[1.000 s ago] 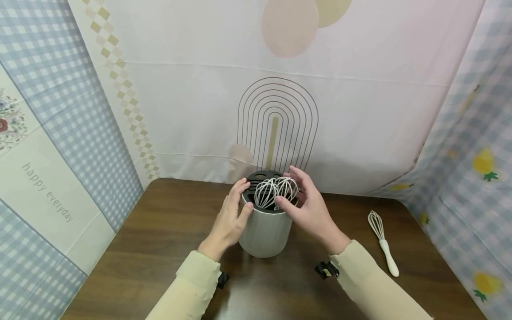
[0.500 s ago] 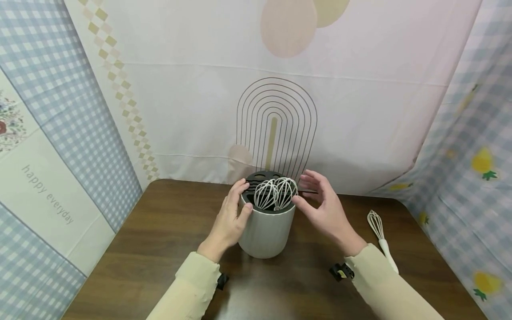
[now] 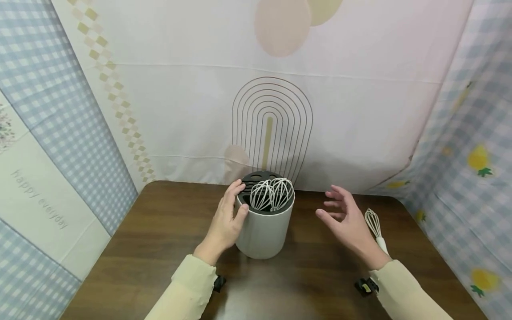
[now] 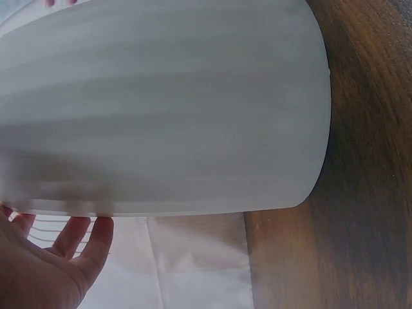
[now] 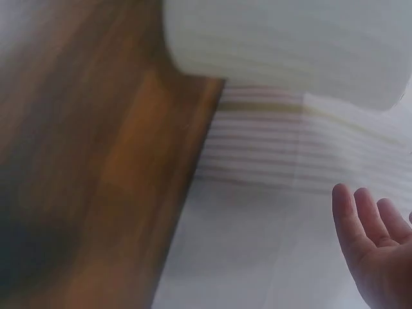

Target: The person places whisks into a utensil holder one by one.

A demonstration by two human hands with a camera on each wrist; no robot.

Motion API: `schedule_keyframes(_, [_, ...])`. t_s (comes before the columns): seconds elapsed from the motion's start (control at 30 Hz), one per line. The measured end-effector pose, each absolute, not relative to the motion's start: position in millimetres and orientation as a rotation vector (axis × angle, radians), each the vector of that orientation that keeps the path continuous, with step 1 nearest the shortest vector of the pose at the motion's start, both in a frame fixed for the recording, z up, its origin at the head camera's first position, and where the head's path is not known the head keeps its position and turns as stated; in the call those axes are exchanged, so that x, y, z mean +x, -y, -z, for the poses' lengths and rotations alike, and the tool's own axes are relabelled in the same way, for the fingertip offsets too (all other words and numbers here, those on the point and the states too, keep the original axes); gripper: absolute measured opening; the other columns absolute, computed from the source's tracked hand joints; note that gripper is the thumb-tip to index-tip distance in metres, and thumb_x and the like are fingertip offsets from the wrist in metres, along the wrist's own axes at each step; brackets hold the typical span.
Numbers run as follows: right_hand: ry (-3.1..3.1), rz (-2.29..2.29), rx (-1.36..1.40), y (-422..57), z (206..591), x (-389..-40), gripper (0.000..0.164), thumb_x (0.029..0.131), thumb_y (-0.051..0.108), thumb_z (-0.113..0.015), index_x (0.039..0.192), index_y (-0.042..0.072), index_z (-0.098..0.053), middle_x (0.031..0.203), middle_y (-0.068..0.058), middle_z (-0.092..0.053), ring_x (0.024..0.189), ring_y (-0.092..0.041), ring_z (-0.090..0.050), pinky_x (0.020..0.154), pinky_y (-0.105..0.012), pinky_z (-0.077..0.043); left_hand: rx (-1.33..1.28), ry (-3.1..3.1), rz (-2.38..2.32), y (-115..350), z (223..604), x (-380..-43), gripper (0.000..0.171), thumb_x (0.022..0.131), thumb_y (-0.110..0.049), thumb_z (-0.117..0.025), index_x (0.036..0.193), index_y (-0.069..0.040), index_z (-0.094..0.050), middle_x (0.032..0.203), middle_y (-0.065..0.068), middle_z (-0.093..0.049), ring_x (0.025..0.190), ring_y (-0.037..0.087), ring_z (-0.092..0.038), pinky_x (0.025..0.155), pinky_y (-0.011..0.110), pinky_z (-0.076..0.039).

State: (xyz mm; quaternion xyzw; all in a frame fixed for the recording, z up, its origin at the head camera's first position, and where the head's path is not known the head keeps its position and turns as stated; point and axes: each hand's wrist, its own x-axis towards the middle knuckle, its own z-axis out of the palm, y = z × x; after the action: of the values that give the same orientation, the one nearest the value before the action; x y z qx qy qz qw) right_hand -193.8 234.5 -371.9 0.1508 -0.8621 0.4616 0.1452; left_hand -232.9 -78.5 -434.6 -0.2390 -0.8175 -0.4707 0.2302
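A pale grey utensil holder (image 3: 262,238) with a black slotted top (image 3: 256,178) stands upright on the table. Two white wire whisk heads, a left one (image 3: 261,195) and a right one (image 3: 282,194), stick up from its front opening; their handles are hidden inside. My left hand (image 3: 225,218) rests against the holder's left side, thumb at the front rim and fingers toward the back, as the left wrist view (image 4: 51,270) partly shows. Apart from the holder, to its right, my right hand (image 3: 346,222) hovers with fingers loosely bent and holds nothing.
A smaller whisk (image 3: 374,224) with a white handle lies at the right of the brown wooden table (image 3: 172,222), partly hidden by my right forearm. A patterned cloth (image 3: 192,111) hangs behind the table, with checked cloth at both sides.
My right hand has moved away from the whisk heads to the right, over the table. My left hand has stayed against the holder. The view has shifted slightly.
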Motion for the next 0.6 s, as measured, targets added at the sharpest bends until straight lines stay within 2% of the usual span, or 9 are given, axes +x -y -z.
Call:
schedule_keyframes(0.27, [2.543,-1.202,0.352,-268.2,393.8,-184.6,0.07,0.09,0.02,-0.07,0.146,0.003,-0.031,0.133,-0.018,-0.05,0.11,-0.034,-0.055,0.082,-0.018,-0.048,-0.671,2.236,1.298,80.7,435.3,-232.3,0.052,0.099,-0.034,-0.044,0.145,-0.011,-0.037,0.155,0.006,-0.028,0.138,0.022,-0.031,0.098,0.047,-0.041])
schedule_keyframes(0.5, [2.593,-1.137,0.251,-311.6,445.2,-197.9,0.074,0.09,0.03,-0.07,0.149,0.014,-0.029,0.134,-0.01,-0.049,0.109,-0.026,-0.055,0.08,-0.02,-0.049,-0.671,2.234,1.303,78.4,435.9,-233.2,0.053,0.099,-0.035,-0.044,0.145,-0.011,-0.037,0.155,0.005,-0.028,0.138,0.02,-0.03,0.1,0.046,-0.04])
schedule_keyframes(0.6, [2.623,-1.092,0.174,-326.7,455.8,-199.1,0.077,0.09,0.036,-0.069,0.15,0.014,-0.027,0.134,-0.012,-0.049,0.11,-0.026,-0.055,0.078,-0.018,-0.049,-0.668,2.234,1.3,78.6,436.4,-233.5,0.053,0.099,-0.036,-0.043,0.145,-0.011,-0.037,0.155,0.003,-0.028,0.138,0.019,-0.03,0.1,0.046,-0.041])
